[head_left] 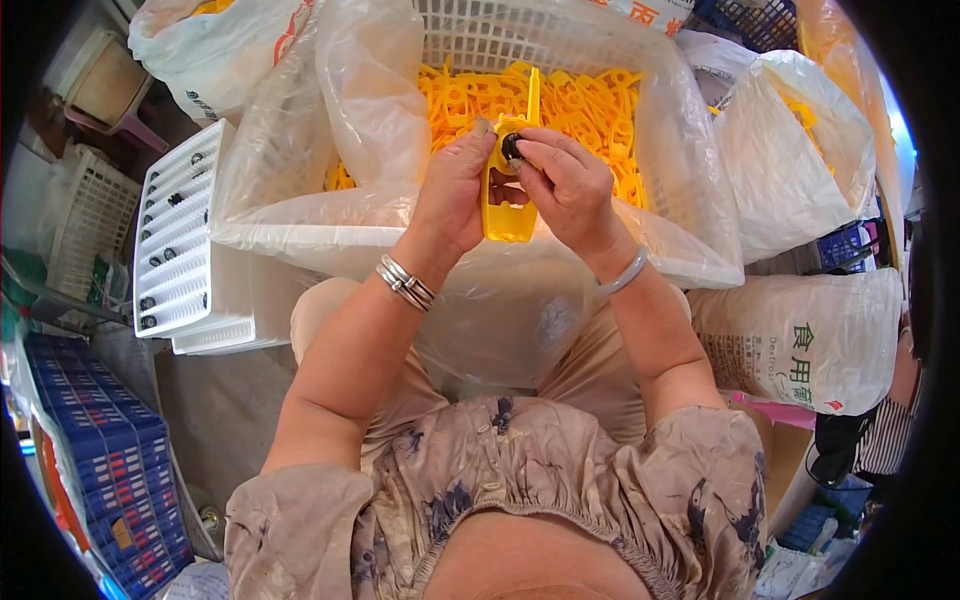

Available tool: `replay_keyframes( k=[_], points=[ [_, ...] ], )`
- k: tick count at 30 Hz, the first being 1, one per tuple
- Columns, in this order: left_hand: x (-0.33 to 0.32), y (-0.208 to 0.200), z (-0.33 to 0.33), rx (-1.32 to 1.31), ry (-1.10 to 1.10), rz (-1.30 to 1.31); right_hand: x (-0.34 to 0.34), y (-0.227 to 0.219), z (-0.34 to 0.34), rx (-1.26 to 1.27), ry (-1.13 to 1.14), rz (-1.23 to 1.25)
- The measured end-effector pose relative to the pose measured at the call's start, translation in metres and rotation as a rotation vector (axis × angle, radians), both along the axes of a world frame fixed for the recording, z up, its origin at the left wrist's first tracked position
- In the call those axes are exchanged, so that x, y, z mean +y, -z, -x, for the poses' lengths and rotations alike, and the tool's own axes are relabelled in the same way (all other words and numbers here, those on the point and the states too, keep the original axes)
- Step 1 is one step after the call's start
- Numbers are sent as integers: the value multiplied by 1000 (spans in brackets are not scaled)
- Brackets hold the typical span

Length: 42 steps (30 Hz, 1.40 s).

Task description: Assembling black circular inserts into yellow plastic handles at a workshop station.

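My left hand [452,190] grips a long yellow plastic piece [510,224] by its left side, above the crate. The piece has a wide frame with an opening at the near end and a narrow arm pointing away from me. Between the thumb and fingers of my right hand [578,188] is a small black wheel-like part [511,146], held against the middle of the yellow piece. Whether it is seated there cannot be made out. Beneath both hands, many similar yellow pieces [590,100] fill a white crate [480,40] lined with clear plastic [690,160].
Left of the crate stands a white ribbed tray [180,262] with several black round parts on it. White sacks [790,150] holding yellow pieces sit at the right, above a printed sack [800,335]. Blue patterned packs [105,450] are stacked at lower left.
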<state>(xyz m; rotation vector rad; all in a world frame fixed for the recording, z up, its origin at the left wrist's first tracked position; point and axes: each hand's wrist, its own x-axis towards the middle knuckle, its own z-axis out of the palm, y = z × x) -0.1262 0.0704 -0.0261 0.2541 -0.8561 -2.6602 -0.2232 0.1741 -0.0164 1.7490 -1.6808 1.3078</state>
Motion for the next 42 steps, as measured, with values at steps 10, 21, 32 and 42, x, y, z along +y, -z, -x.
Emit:
replay_keyframes(
  k=[10,21,32,42],
  points=[
    [7,-4,0,44,-139,129,1,-4,-4,131,68,16],
    [5,-1,2,86,-109,94,-2,-2,-2,147,36,76],
    [4,-1,2,105,-85,76,-1,2,-1,133,26,98],
    [5,1,1,100,-112,143,-2,6,0,175,68,96]
  ],
)
